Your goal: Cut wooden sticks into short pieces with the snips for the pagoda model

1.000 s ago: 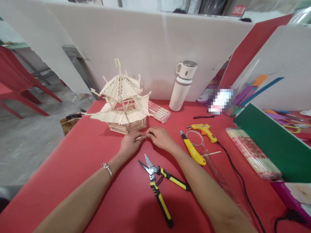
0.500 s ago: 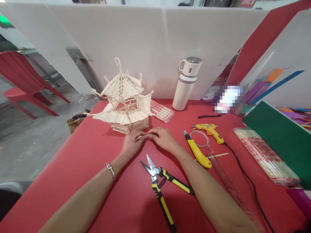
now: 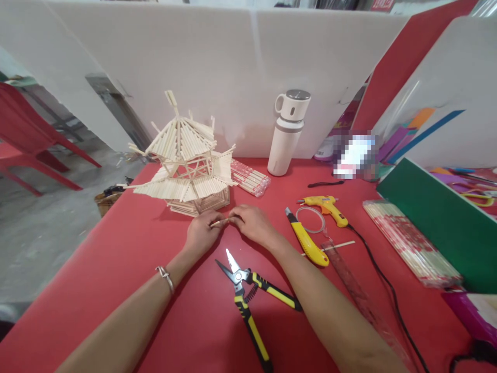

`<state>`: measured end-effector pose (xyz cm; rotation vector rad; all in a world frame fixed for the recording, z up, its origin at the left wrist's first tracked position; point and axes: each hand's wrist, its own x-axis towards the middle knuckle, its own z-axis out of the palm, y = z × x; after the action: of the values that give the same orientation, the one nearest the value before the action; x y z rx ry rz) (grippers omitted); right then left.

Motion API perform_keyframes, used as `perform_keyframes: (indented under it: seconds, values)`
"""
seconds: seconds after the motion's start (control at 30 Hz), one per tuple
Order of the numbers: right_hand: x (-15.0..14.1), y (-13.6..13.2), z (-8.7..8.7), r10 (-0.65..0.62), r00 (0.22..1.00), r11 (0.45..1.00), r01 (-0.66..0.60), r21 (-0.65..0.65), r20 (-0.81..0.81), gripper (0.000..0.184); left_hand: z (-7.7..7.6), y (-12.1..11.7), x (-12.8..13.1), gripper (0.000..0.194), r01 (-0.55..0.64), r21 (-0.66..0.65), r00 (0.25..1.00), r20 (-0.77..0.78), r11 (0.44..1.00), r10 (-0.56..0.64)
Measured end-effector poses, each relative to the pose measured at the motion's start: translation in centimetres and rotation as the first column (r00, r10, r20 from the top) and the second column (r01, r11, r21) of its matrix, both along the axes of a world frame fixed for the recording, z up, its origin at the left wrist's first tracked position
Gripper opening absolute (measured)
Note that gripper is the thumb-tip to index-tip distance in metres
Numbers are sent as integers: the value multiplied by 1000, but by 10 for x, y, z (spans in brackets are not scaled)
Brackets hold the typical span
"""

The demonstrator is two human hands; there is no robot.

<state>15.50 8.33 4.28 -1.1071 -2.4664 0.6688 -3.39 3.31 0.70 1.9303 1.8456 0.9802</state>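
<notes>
A short thin wooden stick (image 3: 219, 223) is pinched between the fingertips of my left hand (image 3: 204, 229) and my right hand (image 3: 248, 221), which nearly meet. Both hands are closed over the red tabletop, just in front of a pagoda model (image 3: 194, 176) built of pale sticks. The model's upper and lower roofs flare outward, and my left hand partly covers its base. Closer to me lie garden shears (image 3: 243, 285) with black and yellow handles, their blades apart. Right of my right forearm rests a yellow utility knife (image 3: 308, 241).
A yellow glue gun (image 3: 328, 206) with a black cord lies beside a coiled clear glue stick (image 3: 310, 220). Behind stand a white bottle (image 3: 287, 137) and packed sticks (image 3: 250, 178). More packed sticks (image 3: 411, 243) lie by a green board (image 3: 438, 223) at right. A white partition (image 3: 174, 62) borders the table.
The whole view has shifted a little, so things sit further left. My hands stay together at the stick, and more of it shows beside my left fingers.
</notes>
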Motion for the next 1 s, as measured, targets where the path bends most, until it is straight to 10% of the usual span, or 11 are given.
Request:
perform_keyframes:
  seconds: [1.0]
  values:
    - [0, 0, -3, 14, 999, 996, -18, 88, 50, 20, -1, 0, 0, 18, 24, -13, 999, -36, 1000, -25]
